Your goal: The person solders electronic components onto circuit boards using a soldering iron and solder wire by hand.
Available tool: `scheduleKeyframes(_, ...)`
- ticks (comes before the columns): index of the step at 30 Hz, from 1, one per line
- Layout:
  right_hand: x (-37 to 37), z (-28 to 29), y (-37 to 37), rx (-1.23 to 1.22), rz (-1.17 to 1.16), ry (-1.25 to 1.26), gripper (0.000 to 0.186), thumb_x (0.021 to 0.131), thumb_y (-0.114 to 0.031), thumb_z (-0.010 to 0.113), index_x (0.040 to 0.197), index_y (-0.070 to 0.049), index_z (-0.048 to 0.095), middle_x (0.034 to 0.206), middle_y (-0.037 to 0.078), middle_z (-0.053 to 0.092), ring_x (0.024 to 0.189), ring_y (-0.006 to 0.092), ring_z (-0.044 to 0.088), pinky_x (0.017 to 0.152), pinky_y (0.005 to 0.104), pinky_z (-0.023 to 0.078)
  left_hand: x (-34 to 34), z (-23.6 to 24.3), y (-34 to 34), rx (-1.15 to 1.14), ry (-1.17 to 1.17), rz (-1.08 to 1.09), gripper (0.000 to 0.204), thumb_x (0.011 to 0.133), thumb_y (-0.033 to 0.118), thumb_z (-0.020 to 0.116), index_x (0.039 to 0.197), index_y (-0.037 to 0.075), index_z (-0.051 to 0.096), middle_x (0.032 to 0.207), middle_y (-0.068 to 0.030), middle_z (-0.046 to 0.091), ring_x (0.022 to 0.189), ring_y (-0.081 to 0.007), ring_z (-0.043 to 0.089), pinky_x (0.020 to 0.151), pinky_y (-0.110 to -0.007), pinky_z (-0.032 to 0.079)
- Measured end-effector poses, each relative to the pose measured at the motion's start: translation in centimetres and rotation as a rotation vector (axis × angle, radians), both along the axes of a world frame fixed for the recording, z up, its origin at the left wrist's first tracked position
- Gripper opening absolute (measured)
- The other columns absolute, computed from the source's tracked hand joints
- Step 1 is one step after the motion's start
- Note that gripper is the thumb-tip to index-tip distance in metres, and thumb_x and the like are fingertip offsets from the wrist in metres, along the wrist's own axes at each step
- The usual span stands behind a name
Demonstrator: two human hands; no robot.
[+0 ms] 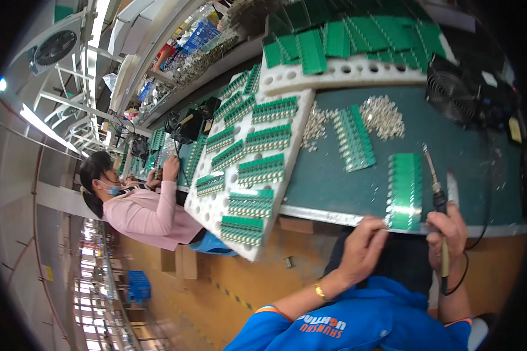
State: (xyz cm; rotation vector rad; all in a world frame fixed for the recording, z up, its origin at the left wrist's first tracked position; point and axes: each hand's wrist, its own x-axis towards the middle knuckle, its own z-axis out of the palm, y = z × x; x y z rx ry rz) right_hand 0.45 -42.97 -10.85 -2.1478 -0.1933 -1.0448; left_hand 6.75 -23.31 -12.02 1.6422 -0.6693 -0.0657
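Note:
A green circuit board (405, 193) lies at the table's front edge, with a row of small pale parts along its left side. My left hand (364, 247) pinches at the board's near left corner. A soldering iron (440, 202) is gripped in my right hand (448, 234), just right of the board. Its metal tip points away from me, above the tabletop and apart from the board. A pale flat blade-like piece (452, 188) shows beside my right fingers; whether I hold it is unclear. Farther back, another green board (353, 139) lies between two heaps of small silvery parts (383, 117).
A white foam tray (253, 248) carries several populated boards at the left. Behind, a second foam slab (345, 70) bears stacked green boards. A black fan (451, 96) stands at the back right. A person in pink (143, 210) works at the far left.

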Motion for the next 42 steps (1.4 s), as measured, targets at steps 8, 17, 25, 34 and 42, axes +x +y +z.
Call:
scheduleKeyframes(8,-0.2,3.0,4.4,0.099,0.154,0.001,0.026,0.092,-0.027,0.068,0.107,-0.009,0.057,0.079,0.009,0.055,0.064,0.0234,0.051,0.057,0.0355,0.042,-2.5,1.3,-0.2,-0.223,0.322,-0.228,0.006,0.096,0.007,0.059,0.096,0.002,0.056,0.087,-0.0023,0.046,0.072,-0.0082,0.043,0.062,-0.023,0.036)
scheduleKeyframes(17,-2.5,3.1,4.1,0.087,0.147,0.075,0.022,0.088,-0.005,0.067,0.108,-0.009,0.057,0.077,0.009,0.055,0.062,0.0234,0.052,0.053,0.0349,0.041,-3.3,0.5,-0.1,-0.340,0.619,-0.428,0.006,0.097,0.005,0.060,0.100,0.002,0.056,0.094,-0.0016,0.047,0.082,-0.0077,0.047,0.070,-0.022,0.040)
scheduleKeyframes(25,-2.6,1.2,3.0,0.076,0.173,0.020,0.032,0.071,-0.002,0.069,0.103,-0.007,0.065,0.074,0.009,0.050,0.058,0.0250,0.047,0.050,0.0353,0.036,-2.1,1.4,-0.4,-0.181,0.655,-0.459,0.007,0.092,0.006,0.066,0.093,0.001,0.062,0.089,0.0005,0.056,0.070,-0.0029,0.047,0.061,-0.020,0.038)
scheduleKeyframes(34,-2.7,0.8,3.0,0.031,0.119,0.083,0.029,0.073,-0.002,0.068,0.100,-0.010,0.064,0.072,0.007,0.050,0.057,0.0220,0.047,0.049,0.0333,0.036,0.4,2.4,1.0,0.121,0.058,-0.357,0.010,0.079,0.006,0.078,0.082,0.003,0.069,0.070,-0.0056,0.060,0.059,-0.0163,0.053,0.052,-0.028,0.040)
scheduleKeyframes(42,-2.8,1.6,1.9,0.017,-0.016,0.129,0.037,0.070,0.008,0.068,0.102,-0.008,0.062,0.070,0.008,0.047,0.057,0.0237,0.046,0.049,0.0348,0.035,2.1,1.5,2.6,0.158,-0.089,-0.152,0.009,0.077,0.002,0.077,0.083,0.003,0.070,0.074,-0.0054,0.064,0.058,-0.0119,0.050,0.051,-0.025,0.038)
